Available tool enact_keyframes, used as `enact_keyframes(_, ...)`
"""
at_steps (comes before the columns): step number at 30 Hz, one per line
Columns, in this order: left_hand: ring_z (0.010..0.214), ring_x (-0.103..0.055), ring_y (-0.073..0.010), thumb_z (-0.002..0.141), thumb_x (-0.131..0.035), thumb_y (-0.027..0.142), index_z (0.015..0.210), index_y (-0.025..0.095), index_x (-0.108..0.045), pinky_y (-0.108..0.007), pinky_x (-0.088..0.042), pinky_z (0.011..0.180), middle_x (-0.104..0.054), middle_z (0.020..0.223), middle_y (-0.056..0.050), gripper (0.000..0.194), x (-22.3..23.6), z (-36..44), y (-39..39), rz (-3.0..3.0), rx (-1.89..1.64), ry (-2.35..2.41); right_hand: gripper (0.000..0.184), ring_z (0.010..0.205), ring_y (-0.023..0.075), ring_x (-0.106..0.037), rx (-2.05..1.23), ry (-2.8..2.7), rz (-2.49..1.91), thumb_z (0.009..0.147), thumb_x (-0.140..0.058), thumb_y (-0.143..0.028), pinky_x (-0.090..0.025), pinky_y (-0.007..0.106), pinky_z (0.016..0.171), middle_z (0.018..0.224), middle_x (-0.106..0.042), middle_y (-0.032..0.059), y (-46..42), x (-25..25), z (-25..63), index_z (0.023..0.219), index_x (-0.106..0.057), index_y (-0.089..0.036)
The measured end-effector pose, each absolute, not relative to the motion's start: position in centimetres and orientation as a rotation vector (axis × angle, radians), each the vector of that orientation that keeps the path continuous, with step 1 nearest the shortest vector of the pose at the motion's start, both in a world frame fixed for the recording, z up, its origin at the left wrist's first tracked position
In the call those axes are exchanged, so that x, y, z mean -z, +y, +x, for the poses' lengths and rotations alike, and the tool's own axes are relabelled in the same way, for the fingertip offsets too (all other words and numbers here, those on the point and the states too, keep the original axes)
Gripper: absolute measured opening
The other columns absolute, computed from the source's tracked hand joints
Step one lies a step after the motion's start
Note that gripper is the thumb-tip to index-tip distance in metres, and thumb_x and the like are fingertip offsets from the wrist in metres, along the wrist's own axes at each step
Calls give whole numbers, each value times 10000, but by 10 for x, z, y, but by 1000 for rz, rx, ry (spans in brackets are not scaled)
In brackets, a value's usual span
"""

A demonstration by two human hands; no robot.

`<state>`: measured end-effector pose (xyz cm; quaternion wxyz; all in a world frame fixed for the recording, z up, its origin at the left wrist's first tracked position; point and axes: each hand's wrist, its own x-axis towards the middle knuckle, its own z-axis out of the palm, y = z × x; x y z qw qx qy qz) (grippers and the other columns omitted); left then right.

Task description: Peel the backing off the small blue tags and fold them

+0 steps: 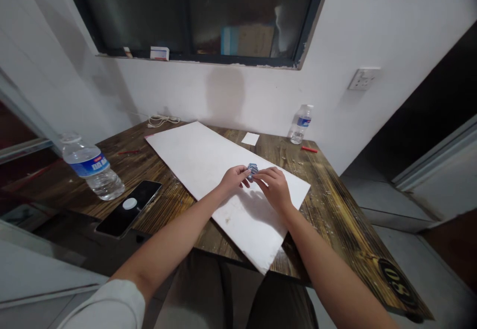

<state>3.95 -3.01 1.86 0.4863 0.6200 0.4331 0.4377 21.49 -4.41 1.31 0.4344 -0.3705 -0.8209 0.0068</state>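
A small blue-grey object with ridged or layered parts (252, 170) is held up between my two hands, over a white board (194, 155). My left hand (235, 177) pinches it from the left side with thumb and fingers. From the right, my right hand (274, 182) has its fingertips closed on its lower right edge. The object is too small to tell its exact kind, and my fingers cover part of it. Shadows of both hands fall on the board below.
The board lies askew on a dark wooden table (335, 229). A large water bottle (91, 165) and a phone (128, 208) with a white disc are at left. Behind are a cable (163, 120), a white card (250, 138), a small bottle (301, 125) and a red stick (309, 149).
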Motion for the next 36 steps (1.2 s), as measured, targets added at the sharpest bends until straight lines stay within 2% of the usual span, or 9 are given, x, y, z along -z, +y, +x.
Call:
enact_keyframes(4,532,-618,-110,785,-604,466,760,161,-577,-198,-382,469,-656,698,-35,307,-19,39,-29,1489,-1073,1036,179,936,212,-549,28,-2031,-959,902,-566,-329,-413,382,866,1000,-674,70,-42,-12,216,932,-727,-256)
enact_keyframes(9,550,-623,-117,769,-623,414,799,161,-599,-207,-395,478,-663,722,-32,256,-15,38,-27,1486,-1103,1122,155,1051,249,-521,23,-2021,-1015,861,-623,-338,-417,430,900,1190,-590,74,-38,-8,217,969,-724,-293)
enact_keyframes(12,558,-623,-112,789,-583,393,829,163,-613,-203,-388,478,-679,751,-38,236,-14,37,-24,1432,-1162,1202,308,1112,259,-506,-38,-2014,-1041,861,-618,-310,-424,437,928,1266,-550,98,-34,-2,216,1167,-646,-284)
enact_keyframes(15,555,-621,-110,804,-549,374,829,166,-600,-195,-381,468,-675,737,-34,215,-16,34,-21,1356,-1220,1290,499,1157,264,-493,-118,-2100,-1090,847,-623,-243,-410,430,965,1264,-577,113,-33,2,215,1333,-513,-234)
enact_keyframes(19,546,-607,-94,831,-509,351,812,171,-555,-172,-365,438,-666,756,-29,186,-15,32,-17,1324,-1278,1311,356,1046,244,-551,-213,-2314,-1161,846,-596,-169,-418,368,926,1087,-682,69,-35,3,214,1197,-630,-212)
enact_keyframes(22,541,-598,-82,858,-472,342,832,180,-533,-152,-356,424,-656,764,-19,176,-11,32,-16,1332,-1283,1317,304,970,222,-555,-209,-2374,-1215,856,-575,-158,-417,326,861,1006,-694,45,-37,1,214,1130,-675,-242)
enact_keyframes(29,563,-600,-82,884,-439,325,858,184,-522,-135,-370,423,-646,761,-17,165,-8,35,-18,1402,-1262,1325,313,961,221,-503,-78,-2438,-1286,878,-559,-173,-383,317,806,1100,-611,60,-39,0,214,1121,-678,-329)
enact_keyframes(36,595,-602,-101,865,-471,362,862,193,-536,-139,-370,392,-650,789,-23,181,-8,35,-21,1439,-1218,1381,151,859,205,-518,-114,-2352,-1305,853,-602,-189,-366,302,721,927,-624,60,-37,0,215,983,-668,-228)
